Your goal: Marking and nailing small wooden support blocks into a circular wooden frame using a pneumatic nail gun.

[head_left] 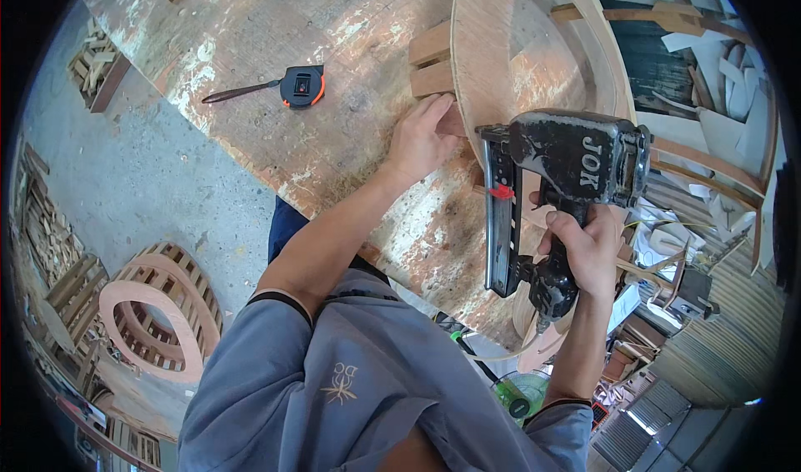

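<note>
My right hand (588, 242) is wrapped around the grip of a black pneumatic nail gun (561, 151). The nose of the gun meets the near left rim of a large plywood ring frame (480, 42) that stands on the workbench (359, 34). At that same rim, my left hand (420, 138) pinches a small wood block (451, 121), partly hidden by the fingers and the ring. Two more wood blocks (431, 78) stick out from under the ring just beyond my left hand. The trigger finger is partly hidden behind the gun.
A black and orange tape measure (302, 86) with a dark strap lies left of my hands. On the floor at left are slatted oval frames (158, 318) and a pile of wood offcuts (96, 59). A green fan (521, 395) and an air hose (501, 358) are below the gun.
</note>
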The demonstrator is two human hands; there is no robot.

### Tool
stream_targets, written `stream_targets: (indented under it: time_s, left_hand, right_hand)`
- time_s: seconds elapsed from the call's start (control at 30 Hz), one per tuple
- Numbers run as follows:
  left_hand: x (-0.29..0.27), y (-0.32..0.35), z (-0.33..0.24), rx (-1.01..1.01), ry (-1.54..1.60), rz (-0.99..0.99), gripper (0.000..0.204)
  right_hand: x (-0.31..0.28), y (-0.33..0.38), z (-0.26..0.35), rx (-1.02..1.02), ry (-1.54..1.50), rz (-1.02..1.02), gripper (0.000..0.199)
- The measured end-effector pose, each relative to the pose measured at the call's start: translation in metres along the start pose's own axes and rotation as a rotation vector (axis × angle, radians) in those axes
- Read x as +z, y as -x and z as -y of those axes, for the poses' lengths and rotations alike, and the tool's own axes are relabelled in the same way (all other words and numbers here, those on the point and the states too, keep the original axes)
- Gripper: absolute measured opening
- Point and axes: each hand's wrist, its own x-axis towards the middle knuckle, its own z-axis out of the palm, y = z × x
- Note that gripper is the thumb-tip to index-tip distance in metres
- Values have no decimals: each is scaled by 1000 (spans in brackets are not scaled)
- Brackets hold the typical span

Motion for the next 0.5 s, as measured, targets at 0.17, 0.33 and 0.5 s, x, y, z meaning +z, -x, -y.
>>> stream_targets:
  time_s: [0.17,0.33,0.5]
  left_hand:
    - [0,-1,1,11,4,-24,58]
    - [-4,-3,-2,8,-66,-21,55]
    - [-3,-3,-3,54,-133,-33,61]
  right_hand:
    - [-1,2,5,-3,6,-9,31]
    - [-2,-6,15,-2,-28,-35,13]
    - [0,-20,18,-21,13,-5,30]
